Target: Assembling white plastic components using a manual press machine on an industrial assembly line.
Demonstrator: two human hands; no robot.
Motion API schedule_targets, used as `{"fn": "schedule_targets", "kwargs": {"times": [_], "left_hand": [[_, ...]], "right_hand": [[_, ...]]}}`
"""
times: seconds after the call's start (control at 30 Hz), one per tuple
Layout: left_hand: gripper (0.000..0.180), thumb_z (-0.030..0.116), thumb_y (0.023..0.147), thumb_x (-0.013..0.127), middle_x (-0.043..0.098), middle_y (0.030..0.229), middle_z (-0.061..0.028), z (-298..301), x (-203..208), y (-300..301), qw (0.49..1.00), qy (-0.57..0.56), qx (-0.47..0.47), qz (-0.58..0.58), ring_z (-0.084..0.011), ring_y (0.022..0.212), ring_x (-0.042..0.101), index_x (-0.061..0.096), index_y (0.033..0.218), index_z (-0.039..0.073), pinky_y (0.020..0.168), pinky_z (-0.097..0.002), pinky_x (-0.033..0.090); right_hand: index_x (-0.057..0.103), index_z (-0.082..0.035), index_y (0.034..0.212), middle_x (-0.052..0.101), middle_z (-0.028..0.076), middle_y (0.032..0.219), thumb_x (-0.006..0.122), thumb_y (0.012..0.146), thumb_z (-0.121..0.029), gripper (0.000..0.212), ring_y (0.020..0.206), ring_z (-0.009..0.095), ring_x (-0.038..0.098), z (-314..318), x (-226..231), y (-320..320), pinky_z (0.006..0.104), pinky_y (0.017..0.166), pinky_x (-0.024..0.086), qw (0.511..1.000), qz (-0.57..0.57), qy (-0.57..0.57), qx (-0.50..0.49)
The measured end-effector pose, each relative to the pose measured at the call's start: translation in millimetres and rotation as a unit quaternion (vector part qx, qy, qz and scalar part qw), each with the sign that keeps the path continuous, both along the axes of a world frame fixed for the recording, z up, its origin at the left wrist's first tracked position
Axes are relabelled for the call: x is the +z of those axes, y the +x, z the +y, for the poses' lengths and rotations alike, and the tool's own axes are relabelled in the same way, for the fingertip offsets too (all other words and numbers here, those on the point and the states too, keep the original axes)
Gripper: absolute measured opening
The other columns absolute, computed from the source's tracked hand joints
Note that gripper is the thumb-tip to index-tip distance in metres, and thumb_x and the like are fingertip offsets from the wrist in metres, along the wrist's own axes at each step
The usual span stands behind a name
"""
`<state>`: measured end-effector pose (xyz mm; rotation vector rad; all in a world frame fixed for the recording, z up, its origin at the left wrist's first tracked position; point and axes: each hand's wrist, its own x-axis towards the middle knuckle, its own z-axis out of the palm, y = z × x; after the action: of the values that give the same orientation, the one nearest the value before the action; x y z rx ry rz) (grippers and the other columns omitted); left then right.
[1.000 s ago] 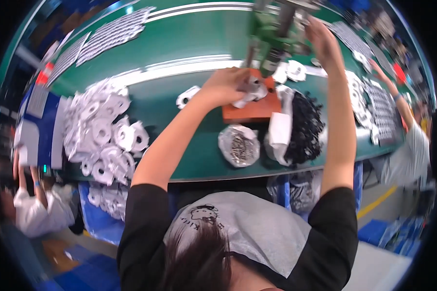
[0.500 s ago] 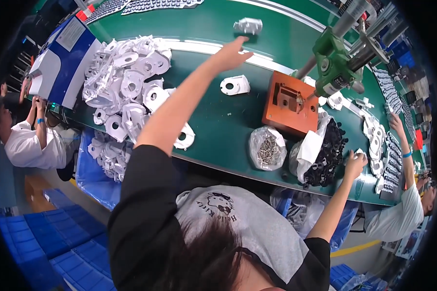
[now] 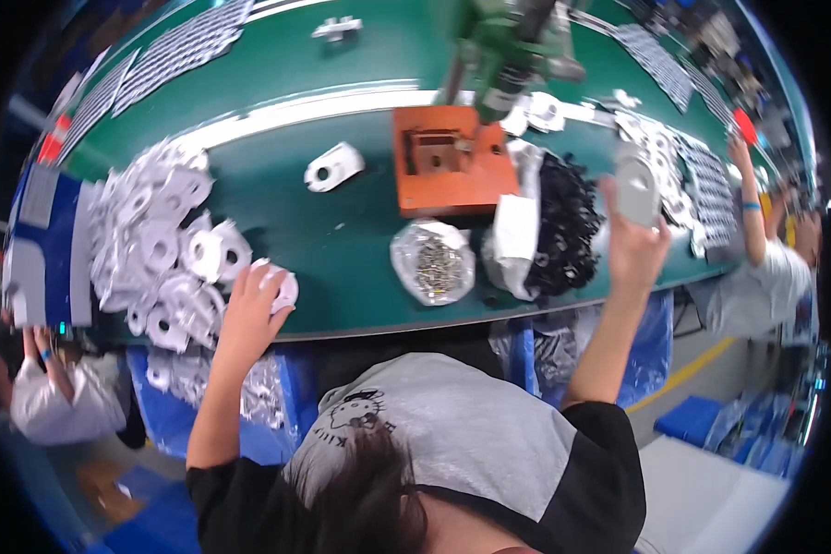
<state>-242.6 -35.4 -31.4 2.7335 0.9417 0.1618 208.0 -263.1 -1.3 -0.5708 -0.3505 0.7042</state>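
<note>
My left hand (image 3: 251, 309) is at the near right edge of a heap of white plastic parts (image 3: 162, 240). Its fingers and thumb close round one white plastic part (image 3: 287, 294), partly hidden under them. Raised above the right side of the bench, my right hand (image 3: 639, 249) grips a white plastic housing (image 3: 637, 185), slightly blurred. Another white part with a round hole (image 3: 335, 167) lies alone on the green bench. Beyond it, an orange fixture block (image 3: 452, 162) sits under a green press (image 3: 508, 65).
A bag of metal pins (image 3: 437, 266) stands before the fixture, beside a pile of black parts (image 3: 563, 226). Further right are white parts (image 3: 651, 138). One white assembly (image 3: 338, 30) lies on the far green belt. A blue-and-white machine (image 3: 46, 249) is at left; co-workers sit either side.
My left hand has come back from the far belt to the white heap, leaving the assembly there. My right hand has risen with a white housing. The view has turned rightward.
</note>
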Motion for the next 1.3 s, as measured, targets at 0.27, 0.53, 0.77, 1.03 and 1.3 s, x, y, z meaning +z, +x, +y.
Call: {"fn": "schedule_targets", "kwargs": {"times": [0.27, 0.53, 0.77, 1.03, 1.3], "left_hand": [[0.037, 0.010, 0.082, 0.060, 0.052, 0.107, -0.0180, 7, -13, 80, 0.969, -0.047, 0.042, -0.240, -0.0351, 0.101, 0.050, 0.051, 0.117, 0.002, 0.089, -0.0426, 0.039], [0.071, 0.022, 0.070, 0.075, 0.040, 0.134, -0.0166, -5, -22, 60, 0.993, -0.052, -0.086, -0.066, -0.0368, 0.125, 0.035, 0.042, 0.133, 0.012, 0.101, -0.0453, 0.032], [0.032, 0.028, 0.097, 0.038, 0.052, 0.112, -0.0055, -31, -9, 99, 0.592, -0.584, 0.124, -0.542, -0.0150, 0.100, 0.054, 0.038, 0.124, 0.010, 0.084, -0.0299, 0.044], [0.029, 0.025, 0.099, 0.033, 0.049, 0.115, -0.0094, -56, 4, 140, 0.556, -0.511, 0.140, -0.640, -0.0170, 0.108, 0.051, 0.037, 0.122, 0.007, 0.090, -0.0306, 0.043], [0.030, 0.025, 0.100, 0.031, 0.049, 0.113, -0.0093, -67, -15, 151, 0.690, -0.370, 0.117, -0.610, -0.0137, 0.100, 0.051, 0.036, 0.122, 0.005, 0.086, -0.0269, 0.042]], "right_hand": [[0.033, 0.005, 0.133, 0.044, 0.013, 0.130, 0.061, 0.078, -0.006, 0.063, 0.124, 0.022, 0.040, 60, -28, -145, 0.0344, 0.104, 0.030, 0.954, -0.239, -0.109, 0.144], [0.034, 0.001, 0.134, 0.041, 0.012, 0.126, 0.063, 0.081, -0.009, 0.062, 0.120, 0.021, 0.040, 71, -49, -194, 0.0319, 0.102, 0.030, 0.908, -0.308, -0.183, 0.216], [0.039, -0.004, 0.134, 0.035, 0.016, 0.139, 0.067, 0.077, -0.020, 0.066, 0.125, 0.033, 0.033, 87, -42, -208, 0.0424, 0.104, 0.025, 0.804, -0.561, -0.186, 0.059], [0.043, -0.001, 0.130, 0.039, 0.022, 0.135, 0.069, 0.078, -0.019, 0.061, 0.121, 0.036, 0.043, 94, -47, -213, 0.0395, 0.098, 0.037, 0.801, -0.545, -0.247, -0.006], [0.049, 0.002, 0.125, 0.047, 0.022, 0.127, 0.070, 0.077, -0.018, 0.056, 0.116, 0.034, 0.049, 88, -49, -209, 0.0374, 0.095, 0.040, 0.801, -0.533, -0.270, -0.027]]}}
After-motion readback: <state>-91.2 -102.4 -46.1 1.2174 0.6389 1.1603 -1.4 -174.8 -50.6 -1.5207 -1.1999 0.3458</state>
